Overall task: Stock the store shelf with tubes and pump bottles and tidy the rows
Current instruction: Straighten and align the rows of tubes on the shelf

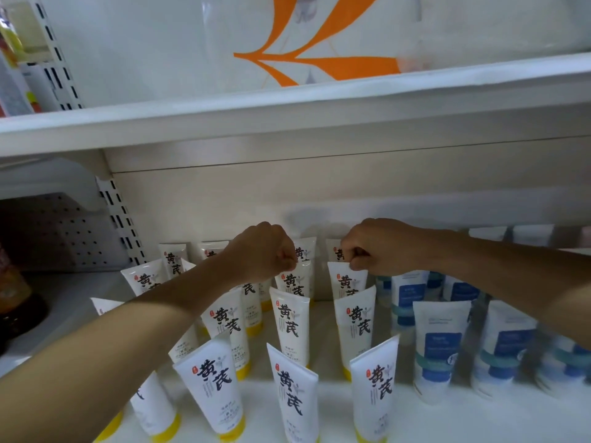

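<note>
Several white tubes with yellow caps and black lettering stand cap-down in rows on the white shelf (323, 324). My left hand (262, 252) pinches the top edge of one white tube (292, 282) in the third row back. My right hand (377, 247) pinches the top edge of the neighbouring white tube (347, 281) in the same row. Both hands are curled into fists above those tubes. Front-row tubes (295, 398) lean slightly.
White tubes with blue labels (443, 343) stand in rows to the right. The upper shelf board (287, 119) hangs close above my hands. A slotted upright (120, 219) and a perforated back panel lie to the left, with a dark bottle (14, 298) at the far left.
</note>
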Demonstrator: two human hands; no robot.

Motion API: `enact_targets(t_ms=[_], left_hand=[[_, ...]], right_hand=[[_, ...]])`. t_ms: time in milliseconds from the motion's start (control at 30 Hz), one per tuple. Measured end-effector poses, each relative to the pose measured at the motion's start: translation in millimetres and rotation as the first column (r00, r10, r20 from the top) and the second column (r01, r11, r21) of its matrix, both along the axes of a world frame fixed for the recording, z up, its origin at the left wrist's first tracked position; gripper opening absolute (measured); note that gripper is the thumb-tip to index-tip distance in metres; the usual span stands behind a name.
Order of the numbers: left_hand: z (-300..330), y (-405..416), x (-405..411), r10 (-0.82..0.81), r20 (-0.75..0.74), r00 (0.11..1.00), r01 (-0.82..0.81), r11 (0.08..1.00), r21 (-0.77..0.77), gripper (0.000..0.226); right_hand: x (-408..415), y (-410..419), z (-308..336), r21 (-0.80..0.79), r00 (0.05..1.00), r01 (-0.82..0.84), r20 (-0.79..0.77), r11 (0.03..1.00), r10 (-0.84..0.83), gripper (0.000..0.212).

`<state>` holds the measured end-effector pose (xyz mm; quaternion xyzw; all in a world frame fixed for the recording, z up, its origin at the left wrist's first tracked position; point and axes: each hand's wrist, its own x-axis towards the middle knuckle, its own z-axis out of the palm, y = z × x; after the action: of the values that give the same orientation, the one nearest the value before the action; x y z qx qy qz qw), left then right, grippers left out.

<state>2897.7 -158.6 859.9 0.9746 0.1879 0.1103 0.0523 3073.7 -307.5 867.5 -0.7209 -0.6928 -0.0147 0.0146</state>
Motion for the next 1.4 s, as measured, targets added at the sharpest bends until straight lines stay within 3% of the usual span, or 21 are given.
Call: enact_targets(t_ms=[567, 1400], left_hand=[[-5.3, -2.5, 0.9, -0.098, 0.008, 0.995, 0.098, 0.995, -0.024, 0.011], [-4.3, -2.2, 4.7, -0.057, -0.042, 0.998, 0.056, 0.998, -0.036, 0.01]], right_hand=[[7.1, -9.1, -3.4, 0.012, 0.995, -0.021, -0.098, 1.0, 0.022, 0.014], [7.0, -9.9, -5.1, -0.003, 0.994, 0.001, -0.108, 1.0, -0.002, 0.012]])
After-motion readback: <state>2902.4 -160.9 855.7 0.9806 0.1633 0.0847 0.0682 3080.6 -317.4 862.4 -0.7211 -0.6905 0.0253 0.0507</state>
